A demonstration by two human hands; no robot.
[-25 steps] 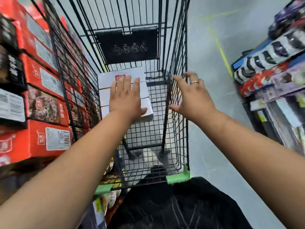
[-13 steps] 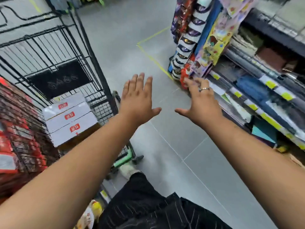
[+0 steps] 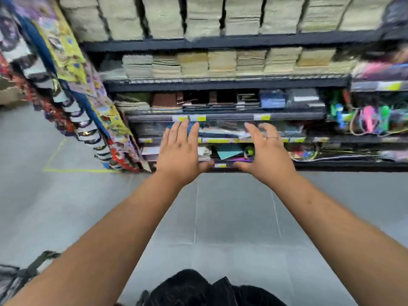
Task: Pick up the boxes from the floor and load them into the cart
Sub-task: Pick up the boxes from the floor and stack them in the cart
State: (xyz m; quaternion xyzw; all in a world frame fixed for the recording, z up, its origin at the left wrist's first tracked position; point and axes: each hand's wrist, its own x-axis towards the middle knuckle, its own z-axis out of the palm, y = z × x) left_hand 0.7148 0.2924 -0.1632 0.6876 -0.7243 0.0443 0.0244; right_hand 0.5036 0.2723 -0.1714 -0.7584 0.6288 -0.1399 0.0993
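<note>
Above floor, facing shelves: left hand, right hand outstretched, fingers released, empty.

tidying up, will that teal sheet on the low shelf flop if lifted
Probably floppy and light: the teal sheet looks thin and flat. It lies askew on a loose pile, so it may slide out. Blur hides its material.

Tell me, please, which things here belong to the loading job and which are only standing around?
Belong to the job:
- bare left hand, open, empty
- bare right hand, open, empty
- dark wire cart, only a corner, lower left
No box shows on the grey tiled floor.

Only around:
- dark metal shelves
- stacked pale paper goods
- colourful hanging packets
- yellow floor tape
</note>
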